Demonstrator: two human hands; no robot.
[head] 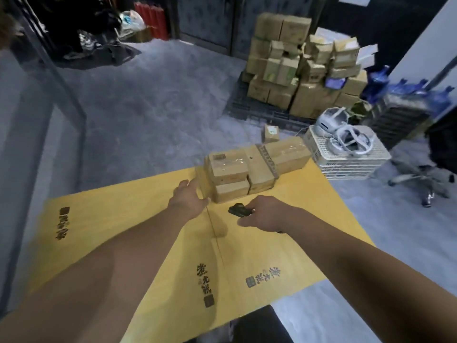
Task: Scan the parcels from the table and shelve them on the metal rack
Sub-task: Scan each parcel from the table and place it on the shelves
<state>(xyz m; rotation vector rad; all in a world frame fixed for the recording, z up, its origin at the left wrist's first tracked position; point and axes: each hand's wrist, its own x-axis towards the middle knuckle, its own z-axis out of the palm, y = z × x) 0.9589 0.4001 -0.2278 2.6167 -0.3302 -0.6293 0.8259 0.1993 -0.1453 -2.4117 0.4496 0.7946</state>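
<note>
From the head camera, the yellow surface carries dark printed characters in three places, too blurred to read. At its far edge sits a cluster of cardboard parcels, about five, two wrapped in clear tape; their labels cannot be read. The left hand reaches forward, arm extended, fingers spread and touching the nearest parcel's left corner. The right hand is just right of it, its fingers curled round a black handheld scanner resting low over the surface. Beyond, on the floor, stands a stack of cardboard boxes and a white plastic crate.
</note>
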